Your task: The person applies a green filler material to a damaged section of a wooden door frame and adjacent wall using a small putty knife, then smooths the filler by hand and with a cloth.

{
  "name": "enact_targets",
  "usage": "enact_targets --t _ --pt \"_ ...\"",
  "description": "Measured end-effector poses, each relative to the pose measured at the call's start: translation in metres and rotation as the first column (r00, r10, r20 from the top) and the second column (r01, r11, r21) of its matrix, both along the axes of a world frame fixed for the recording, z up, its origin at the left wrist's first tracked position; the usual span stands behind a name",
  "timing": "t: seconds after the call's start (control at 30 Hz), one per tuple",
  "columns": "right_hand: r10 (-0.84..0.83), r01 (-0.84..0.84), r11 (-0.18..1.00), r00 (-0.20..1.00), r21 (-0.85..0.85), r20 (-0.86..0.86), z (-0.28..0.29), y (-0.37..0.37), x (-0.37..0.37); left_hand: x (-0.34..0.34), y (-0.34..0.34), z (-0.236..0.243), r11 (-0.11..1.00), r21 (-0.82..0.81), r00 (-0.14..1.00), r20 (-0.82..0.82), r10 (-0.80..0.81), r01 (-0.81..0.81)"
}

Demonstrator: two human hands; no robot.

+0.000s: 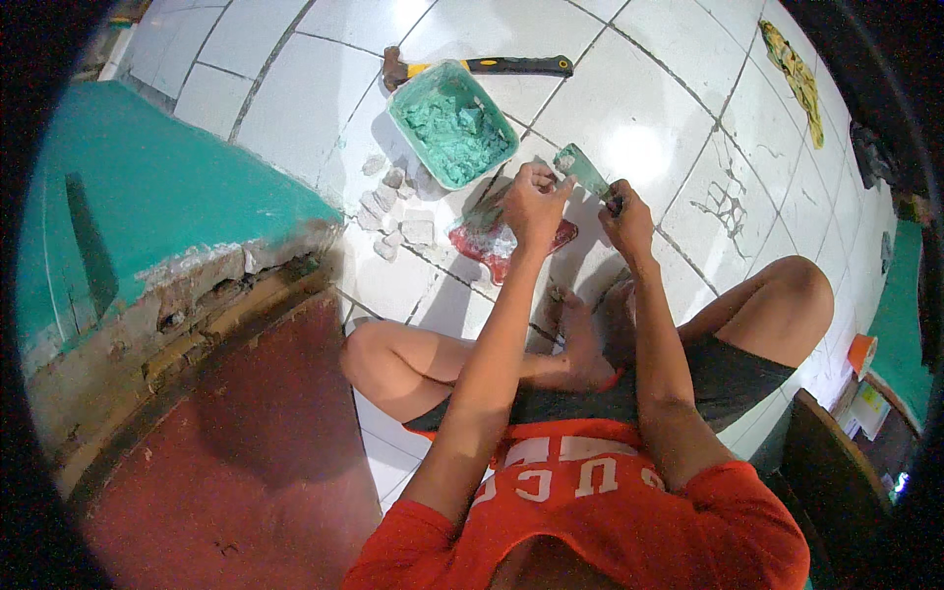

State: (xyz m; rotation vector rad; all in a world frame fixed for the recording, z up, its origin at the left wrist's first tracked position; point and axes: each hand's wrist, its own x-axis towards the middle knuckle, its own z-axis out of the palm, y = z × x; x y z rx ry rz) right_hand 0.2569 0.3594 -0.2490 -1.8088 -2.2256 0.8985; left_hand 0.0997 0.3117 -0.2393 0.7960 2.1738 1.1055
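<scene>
My right hand [626, 218] grips the handle of a putty knife [587, 171], its greenish, smeared blade pointing up-left with a pale lump near the tip. My left hand [534, 205] is closed beside the blade, fingers pinched on something small that I cannot make out. Beneath my hands lies a red, flattened piece [477, 246] dusted with white powder. Up-left of them is a pale plastic tub [447, 182] holding green putty-like paste. Several broken grey-white chunks [417, 230] lie left of the red piece.
A black-and-yellow-handled hammer [521, 67] lies behind the tub on cracked white tiles [649, 88]. A yellow cloth [792, 69] is at upper right. Left are a teal wall [128, 187] with broken lower edge and a red panel [216, 433]. An orange container [860, 354] stands right.
</scene>
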Motion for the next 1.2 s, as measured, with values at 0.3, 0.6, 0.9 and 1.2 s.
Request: enact_targets --t 0.3,0.6,0.9,1.2 --pt "0.06 -0.059 0.998 0.998 0.025 -0.038 0.029 0.016 -0.01 -0.002 0.023 -0.011 0.98 0.169 0.994 -0.001 0.109 -0.107" --pt "0.047 -0.047 0.998 0.999 0.039 0.006 0.041 0.021 -0.017 -0.004 0.026 -0.025 0.96 0.252 0.969 -0.179 0.168 -0.12" --pt "-0.098 0.116 0.991 0.965 0.061 -0.244 0.041 0.038 -0.014 -0.008 0.02 -0.001 0.983 0.16 0.962 -0.27 -0.049 0.095" --pt "0.576 -0.584 0.785 0.811 0.206 0.105 0.078 0.064 -0.125 -0.048 -0.082 -0.019 0.862 0.144 0.828 0.391 0.401 -0.485"
